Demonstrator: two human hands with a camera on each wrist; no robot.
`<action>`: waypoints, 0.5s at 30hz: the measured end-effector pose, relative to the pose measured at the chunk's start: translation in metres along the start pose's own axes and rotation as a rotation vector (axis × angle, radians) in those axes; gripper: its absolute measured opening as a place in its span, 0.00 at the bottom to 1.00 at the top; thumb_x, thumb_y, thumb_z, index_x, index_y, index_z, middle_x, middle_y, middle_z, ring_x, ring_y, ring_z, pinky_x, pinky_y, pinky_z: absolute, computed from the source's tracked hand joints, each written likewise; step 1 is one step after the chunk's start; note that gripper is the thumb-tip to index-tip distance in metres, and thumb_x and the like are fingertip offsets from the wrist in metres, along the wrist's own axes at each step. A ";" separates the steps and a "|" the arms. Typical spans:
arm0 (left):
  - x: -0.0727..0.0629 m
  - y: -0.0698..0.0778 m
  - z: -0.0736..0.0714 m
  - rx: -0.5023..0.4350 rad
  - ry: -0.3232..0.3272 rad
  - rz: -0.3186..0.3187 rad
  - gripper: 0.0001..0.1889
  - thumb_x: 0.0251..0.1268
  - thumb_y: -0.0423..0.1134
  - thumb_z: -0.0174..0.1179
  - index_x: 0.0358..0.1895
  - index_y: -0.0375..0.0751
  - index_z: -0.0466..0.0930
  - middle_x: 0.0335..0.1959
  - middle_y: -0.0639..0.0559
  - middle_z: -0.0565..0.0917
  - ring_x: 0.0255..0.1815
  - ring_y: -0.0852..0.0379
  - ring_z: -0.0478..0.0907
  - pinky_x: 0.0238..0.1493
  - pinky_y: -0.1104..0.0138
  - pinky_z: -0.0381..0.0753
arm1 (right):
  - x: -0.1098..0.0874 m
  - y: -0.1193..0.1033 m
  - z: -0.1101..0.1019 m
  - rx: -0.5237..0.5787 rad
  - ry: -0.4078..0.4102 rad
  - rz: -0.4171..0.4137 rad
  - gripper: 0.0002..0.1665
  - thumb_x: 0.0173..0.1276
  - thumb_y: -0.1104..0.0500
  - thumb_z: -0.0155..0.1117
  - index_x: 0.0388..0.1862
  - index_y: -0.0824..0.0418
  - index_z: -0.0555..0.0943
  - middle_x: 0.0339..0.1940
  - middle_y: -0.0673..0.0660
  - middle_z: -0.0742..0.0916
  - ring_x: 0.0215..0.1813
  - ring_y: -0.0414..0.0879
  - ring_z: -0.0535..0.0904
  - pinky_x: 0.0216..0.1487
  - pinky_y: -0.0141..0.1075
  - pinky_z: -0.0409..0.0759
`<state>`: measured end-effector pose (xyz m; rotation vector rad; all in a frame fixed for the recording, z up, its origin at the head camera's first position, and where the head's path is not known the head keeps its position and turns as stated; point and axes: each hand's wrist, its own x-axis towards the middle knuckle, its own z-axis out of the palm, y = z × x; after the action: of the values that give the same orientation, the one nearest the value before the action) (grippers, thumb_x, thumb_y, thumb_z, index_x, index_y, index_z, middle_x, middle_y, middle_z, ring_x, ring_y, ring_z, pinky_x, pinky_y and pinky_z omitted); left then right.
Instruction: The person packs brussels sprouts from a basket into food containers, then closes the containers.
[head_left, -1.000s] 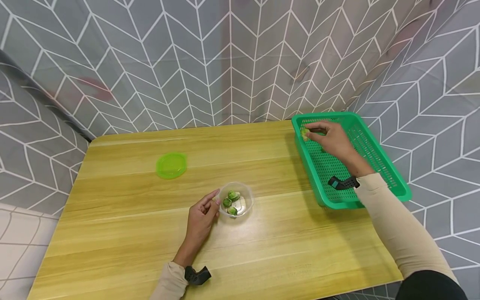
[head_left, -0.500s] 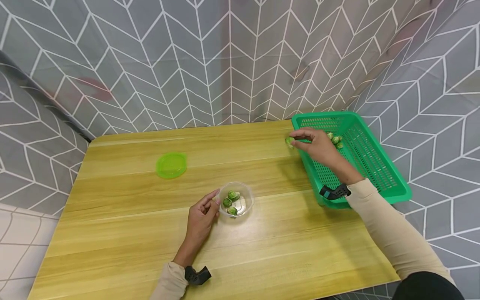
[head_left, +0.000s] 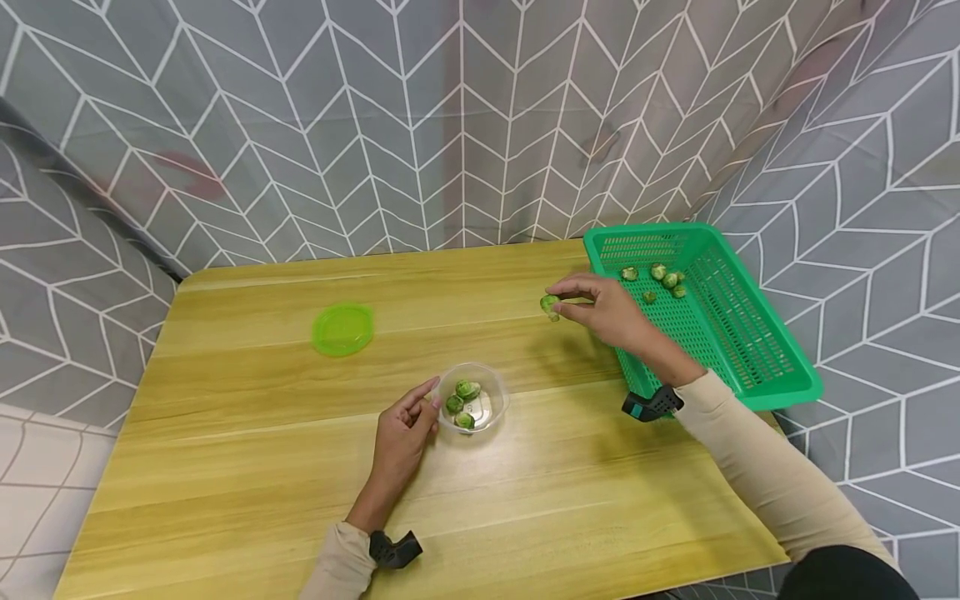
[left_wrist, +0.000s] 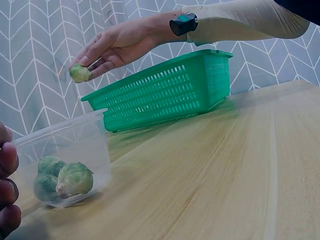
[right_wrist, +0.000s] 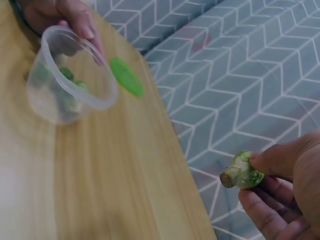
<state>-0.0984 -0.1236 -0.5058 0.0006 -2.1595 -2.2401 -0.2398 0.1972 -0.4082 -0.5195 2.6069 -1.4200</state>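
A clear plastic tub (head_left: 491, 410) stands on the table with three Brussels sprouts (head_left: 465, 390) inside. My left hand (head_left: 401, 442) holds the tub at its left side, thumb at the rim. In the left wrist view only the fingertips (left_wrist: 7, 190) show beside the tub wall. My right hand (head_left: 611, 312) pinches another Brussels sprout (head_left: 550, 306) between thumb and fingers, raised above the table to the left of the green basket (head_left: 637, 379). Its cut stem end shows in the right wrist view, where the right thumb (right_wrist: 275, 161) lies over the sprout (right_wrist: 242, 170).
Several loose Brussels sprouts (head_left: 669, 281) lie in the far part of the basket. A translucent green lid (head_left: 342, 330) lies flat at the left of the wooden table (head_left: 247, 467). A grey patterned curtain (head_left: 420, 125) hangs along the table's back edge.
My right hand has carried the pinched sprout out of the basket, left and toward the tub. More sprouts in the basket have come into view. My left hand and the tub have stayed put.
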 end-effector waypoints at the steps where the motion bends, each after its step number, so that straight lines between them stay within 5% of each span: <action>1: 0.000 0.000 0.000 -0.002 0.000 0.000 0.18 0.74 0.32 0.60 0.64 0.34 0.79 0.24 0.23 0.74 0.23 0.49 0.71 0.25 0.74 0.66 | 0.000 -0.001 0.003 0.007 -0.001 -0.004 0.16 0.71 0.59 0.68 0.56 0.58 0.86 0.58 0.55 0.83 0.62 0.51 0.80 0.52 0.35 0.82; 9: 0.001 0.000 0.000 0.015 0.001 0.005 0.18 0.74 0.32 0.60 0.64 0.34 0.79 0.24 0.25 0.75 0.23 0.44 0.71 0.25 0.74 0.66 | -0.005 -0.009 0.025 0.079 -0.068 -0.032 0.15 0.72 0.59 0.68 0.56 0.57 0.86 0.58 0.55 0.83 0.61 0.50 0.80 0.52 0.38 0.82; 15: 0.000 0.002 0.000 0.017 0.002 0.001 0.18 0.74 0.31 0.59 0.64 0.34 0.79 0.24 0.25 0.75 0.23 0.51 0.71 0.25 0.75 0.66 | -0.009 -0.015 0.041 0.154 -0.120 -0.072 0.14 0.71 0.63 0.67 0.54 0.64 0.85 0.54 0.58 0.83 0.57 0.52 0.82 0.51 0.37 0.83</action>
<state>-0.0985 -0.1232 -0.5042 0.0023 -2.1776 -2.2199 -0.2174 0.1608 -0.4188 -0.6617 2.3850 -1.5450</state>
